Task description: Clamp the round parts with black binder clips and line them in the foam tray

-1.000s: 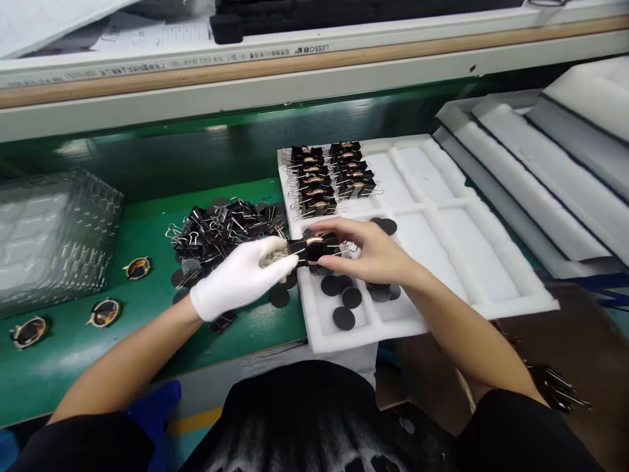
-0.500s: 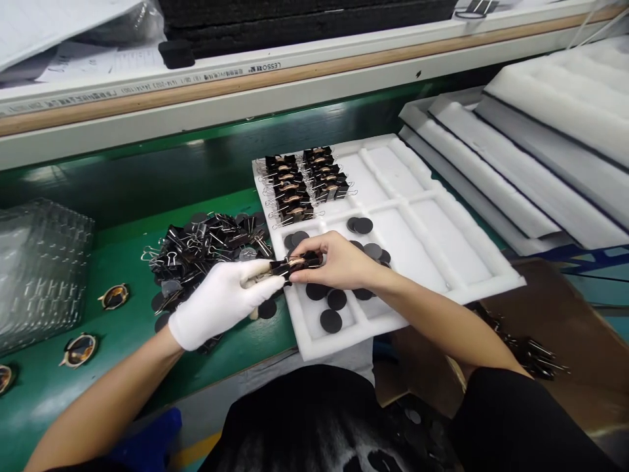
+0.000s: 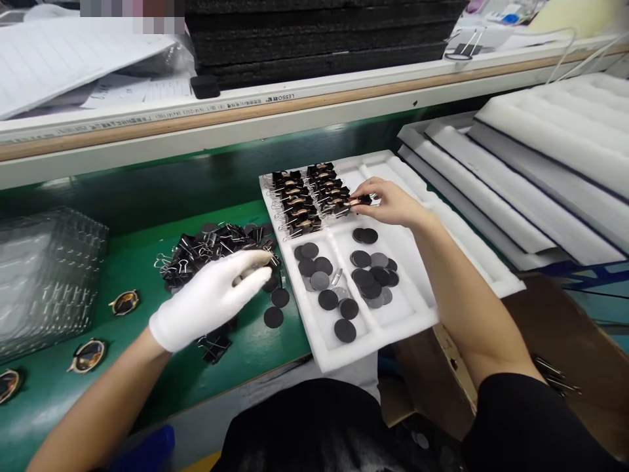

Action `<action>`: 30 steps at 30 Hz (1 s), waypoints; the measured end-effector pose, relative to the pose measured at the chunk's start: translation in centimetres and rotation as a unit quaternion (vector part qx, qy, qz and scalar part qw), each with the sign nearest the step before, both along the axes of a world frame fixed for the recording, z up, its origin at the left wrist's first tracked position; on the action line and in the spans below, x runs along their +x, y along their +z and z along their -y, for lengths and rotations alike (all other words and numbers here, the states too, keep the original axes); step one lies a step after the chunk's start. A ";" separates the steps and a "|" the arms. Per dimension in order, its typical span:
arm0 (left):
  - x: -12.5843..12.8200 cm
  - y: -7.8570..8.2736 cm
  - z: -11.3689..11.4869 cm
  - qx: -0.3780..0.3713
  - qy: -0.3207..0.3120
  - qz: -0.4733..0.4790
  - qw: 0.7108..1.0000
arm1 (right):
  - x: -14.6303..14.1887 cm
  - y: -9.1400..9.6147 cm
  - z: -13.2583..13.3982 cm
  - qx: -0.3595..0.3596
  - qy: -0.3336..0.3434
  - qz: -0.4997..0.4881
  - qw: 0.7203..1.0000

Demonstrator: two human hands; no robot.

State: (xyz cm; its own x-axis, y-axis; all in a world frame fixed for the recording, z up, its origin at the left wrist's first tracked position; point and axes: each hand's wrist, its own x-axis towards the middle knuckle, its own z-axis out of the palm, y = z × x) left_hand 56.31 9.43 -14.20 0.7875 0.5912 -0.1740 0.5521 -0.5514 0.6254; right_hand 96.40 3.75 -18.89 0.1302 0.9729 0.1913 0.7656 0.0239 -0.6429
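My bare right hand [image 3: 393,203] reaches to the far part of the white foam tray [image 3: 472,252] and pinches a black binder-clip assembly [image 3: 361,200] at the end of the right row of clipped pieces [image 3: 330,189]. My white-gloved left hand [image 3: 211,298] hovers over the near edge of the loose binder clip pile [image 3: 216,246] on the green bench, fingers extended and nothing visibly in them. Black round discs [image 3: 322,278] lie in the tray's two near compartments.
Loose discs [image 3: 273,316] lie on the green mat by the tray. Round gold-rimmed parts [image 3: 88,354] sit at the left near a stack of clear plastic trays [image 3: 44,275]. White foam trays [image 3: 531,164] are stacked at the right. A shelf with black foam and papers runs above.
Both hands held one clip assembly together over the tray's near compartment. My right hand has carried it to the far rows, and my left hand has let go and drawn back toward the clip pile.
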 end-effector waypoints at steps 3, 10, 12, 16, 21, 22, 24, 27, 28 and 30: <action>-0.1 -0.1 -0.1 -0.004 -0.007 -0.006 1.000 | 0.4 -1.8 -0.4 -0.025 -0.008 0.060 0.998; 0.2 -0.6 -0.3 -0.006 -0.028 -0.011 1.000 | -0.8 -3.4 -0.2 -0.055 -0.028 0.140 0.988; 0.1 -0.5 -0.5 0.002 -0.036 -0.016 0.999 | -0.7 -3.0 0.3 -0.044 -0.030 0.134 0.990; -1.7 0.8 -1.1 0.060 -0.010 -0.019 0.998 | 0.7 -2.0 2.3 -0.069 -0.010 0.061 0.996; -7.2 1.6 -1.6 0.126 0.132 -0.016 0.983 | 1.8 -3.6 6.0 -0.155 0.032 0.110 0.981; -8.4 1.2 -1.6 0.135 0.160 -0.014 0.978 | 1.6 -4.5 6.6 -0.133 0.028 0.133 0.982; -10.5 -0.2 -1.8 0.159 0.215 -0.005 0.964 | 0.9 -6.3 7.4 -0.092 -0.003 0.182 0.979; -13.1 -3.0 -2.3 0.211 0.275 0.018 0.938 | 0.0 -8.2 7.7 -0.035 -0.041 0.233 0.971; -13.8 -3.9 -2.6 0.233 0.279 0.022 0.931 | -0.1 -8.6 7.7 -0.014 -0.047 0.241 0.969; -15.3 -5.3 -2.9 0.295 0.285 0.033 0.911 | 0.0 -8.9 7.8 0.028 -0.057 0.250 0.966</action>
State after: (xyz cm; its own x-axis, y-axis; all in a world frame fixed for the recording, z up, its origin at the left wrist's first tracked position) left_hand 40.99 12.38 -19.47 0.3205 0.8830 0.3428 0.8261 -0.4377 0.3550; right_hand 96.45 -4.04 -27.75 0.1138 0.9442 0.3092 0.9797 -0.0550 -0.1927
